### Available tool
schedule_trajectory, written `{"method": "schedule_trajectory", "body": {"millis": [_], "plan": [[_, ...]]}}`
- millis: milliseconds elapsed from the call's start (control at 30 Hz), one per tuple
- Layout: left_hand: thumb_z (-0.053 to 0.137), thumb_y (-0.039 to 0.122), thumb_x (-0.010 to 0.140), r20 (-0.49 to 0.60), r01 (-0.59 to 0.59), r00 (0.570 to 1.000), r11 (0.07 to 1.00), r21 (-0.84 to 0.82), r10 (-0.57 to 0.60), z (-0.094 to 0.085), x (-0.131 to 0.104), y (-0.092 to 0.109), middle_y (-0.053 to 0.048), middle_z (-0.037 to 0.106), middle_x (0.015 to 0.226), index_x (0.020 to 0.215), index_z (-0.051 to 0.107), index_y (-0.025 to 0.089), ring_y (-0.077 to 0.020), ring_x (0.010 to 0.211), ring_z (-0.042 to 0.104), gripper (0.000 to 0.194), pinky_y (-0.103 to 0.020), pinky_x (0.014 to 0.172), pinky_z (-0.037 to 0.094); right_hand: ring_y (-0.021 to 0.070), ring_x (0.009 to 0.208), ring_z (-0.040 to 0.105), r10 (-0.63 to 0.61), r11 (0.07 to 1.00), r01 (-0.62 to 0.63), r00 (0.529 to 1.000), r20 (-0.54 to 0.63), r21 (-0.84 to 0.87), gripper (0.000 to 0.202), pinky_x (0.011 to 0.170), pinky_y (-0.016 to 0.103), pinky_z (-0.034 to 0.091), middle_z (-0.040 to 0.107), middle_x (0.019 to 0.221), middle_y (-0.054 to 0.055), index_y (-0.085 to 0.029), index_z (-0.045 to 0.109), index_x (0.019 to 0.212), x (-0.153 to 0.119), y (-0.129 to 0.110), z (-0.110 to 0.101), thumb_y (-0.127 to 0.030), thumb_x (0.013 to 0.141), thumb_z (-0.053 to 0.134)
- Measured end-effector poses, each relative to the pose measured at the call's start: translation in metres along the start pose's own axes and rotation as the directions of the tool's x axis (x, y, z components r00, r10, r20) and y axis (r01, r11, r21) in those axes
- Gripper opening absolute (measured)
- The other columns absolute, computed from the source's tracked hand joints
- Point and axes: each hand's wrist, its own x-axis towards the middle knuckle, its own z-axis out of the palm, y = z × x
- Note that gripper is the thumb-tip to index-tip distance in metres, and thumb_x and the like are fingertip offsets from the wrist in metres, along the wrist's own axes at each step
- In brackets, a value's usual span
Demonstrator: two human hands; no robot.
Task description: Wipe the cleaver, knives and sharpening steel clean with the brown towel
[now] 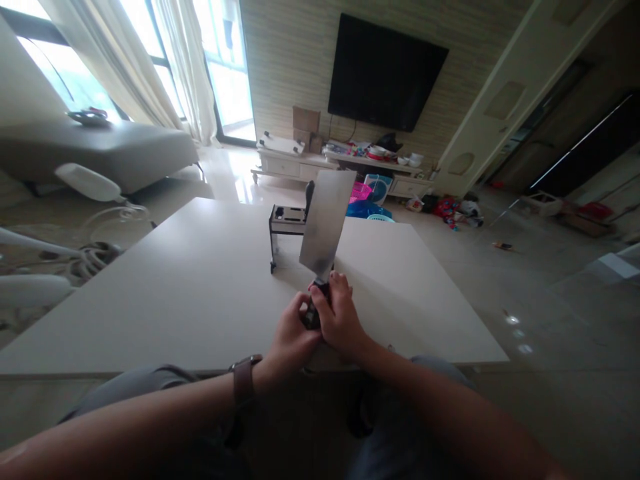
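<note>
A cleaver (327, 217) with a broad metal blade and a dark handle points up and away from me over the near part of the table. My left hand (293, 333) is closed round the handle's lower part from the left. On the right side my right hand (344, 317) grips the same handle, its thumb lying along it near the blade. Behind the blade stands a knife rack (287, 213) with dark slots on top and thin black legs. The blade covers the rack's right side, and a dark handle (309, 193) sticks up from it.
The white table (200, 287) spreads out around the rack. White chairs (90, 183) stand at the left. Past the far edge are pink and blue baskets (363, 193) and a low cabinet (280, 165). A television (385, 73) hangs on the wall.
</note>
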Motion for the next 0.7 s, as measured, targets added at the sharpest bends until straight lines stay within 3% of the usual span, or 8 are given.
{"method": "schedule_trajectory", "body": {"millis": [100,200,300,333,400,433,500,700], "plan": [[0.086,0.024,0.061,0.037,0.159,0.987,0.98,-0.119,-0.156,0.0,0.001,-0.004,-0.002,0.075,0.081,0.101,0.05,0.022,-0.0195,0.07,0.07,0.054,-0.026,0.061,0.054,0.0237,0.091,0.058,0.019,0.991,-0.009,0.997,-0.076,0.13,0.022,0.087,0.04,0.045,0.06,0.092,0.005,-0.026,0.056,0.09,0.01,0.002,-0.014,-0.045,0.099,0.051],[0.086,0.023,0.059,0.008,0.259,0.965,0.949,-0.18,-0.262,-0.006,0.009,0.003,-0.004,0.077,0.082,0.106,0.057,0.018,-0.0199,0.071,0.072,0.055,-0.027,0.063,0.056,0.0164,0.067,0.056,0.081,0.932,-0.073,0.997,-0.008,0.356,0.029,0.07,0.033,0.049,0.058,0.077,-0.001,-0.025,0.055,0.09,0.019,0.003,-0.03,-0.051,0.101,0.049],[0.079,0.022,0.065,-0.014,0.352,0.928,0.888,-0.297,-0.372,-0.02,0.021,0.024,-0.008,0.078,0.084,0.105,0.067,0.014,-0.0204,0.065,0.072,0.043,-0.028,0.06,0.057,0.0106,0.052,0.049,0.118,0.794,-0.132,0.991,0.063,0.593,0.036,0.053,0.027,0.048,0.054,0.069,-0.006,-0.024,0.056,0.092,0.023,0.005,-0.04,-0.059,0.096,0.058],[0.076,0.023,0.067,0.01,0.408,0.901,0.841,-0.356,-0.433,-0.027,0.024,0.032,-0.009,0.078,0.081,0.101,0.069,0.013,-0.0218,0.063,0.072,0.036,-0.029,0.058,0.058,0.009,0.049,0.046,0.131,0.746,-0.147,0.989,0.072,0.649,0.038,0.048,0.025,0.046,0.052,0.069,-0.007,-0.023,0.056,0.092,0.023,0.006,-0.042,-0.06,0.093,0.062],[0.069,0.028,0.075,0.099,0.56,0.804,0.691,-0.456,-0.586,-0.04,0.029,0.05,-0.014,0.078,0.08,0.097,0.071,0.01,-0.0281,0.066,0.075,0.029,-0.038,0.062,0.062,0.0062,0.043,0.041,0.168,0.656,-0.196,0.979,0.113,0.729,0.04,0.039,0.021,0.041,0.05,0.068,-0.008,-0.022,0.058,0.093,0.022,0.005,-0.045,-0.06,0.09,0.067],[0.066,0.028,0.077,0.096,0.574,0.782,0.65,-0.498,-0.616,-0.046,0.031,0.058,-0.015,0.078,0.079,0.096,0.071,0.008,-0.0296,0.066,0.075,0.028,-0.041,0.063,0.064,0.0052,0.041,0.038,0.188,0.611,-0.237,0.97,0.152,0.755,0.04,0.036,0.02,0.038,0.049,0.067,-0.008,-0.021,0.058,0.093,0.021,0.004,-0.046,-0.06,0.089,0.068],[0.063,0.026,0.079,0.065,0.534,0.785,0.621,-0.574,-0.615,-0.057,0.033,0.07,-0.016,0.078,0.08,0.099,0.072,0.008,-0.0314,0.069,0.076,0.028,-0.045,0.067,0.065,0.0042,0.037,0.035,0.217,0.52,-0.328,0.944,0.25,0.788,0.04,0.031,0.018,0.033,0.048,0.064,-0.009,-0.021,0.059,0.091,0.018,0.001,-0.049,-0.06,0.088,0.069],[0.063,0.024,0.076,-0.07,0.328,0.86,0.652,-0.684,-0.506,-0.081,0.042,0.081,-0.017,0.08,0.089,0.114,0.071,0.009,-0.0376,0.083,0.078,0.042,-0.055,0.077,0.066,0.0029,0.033,0.029,0.202,0.319,-0.558,0.83,0.521,0.766,0.043,0.026,0.017,0.029,0.05,0.058,-0.009,-0.019,0.061,0.09,0.011,-0.006,-0.046,-0.06,0.084,0.073]]}}
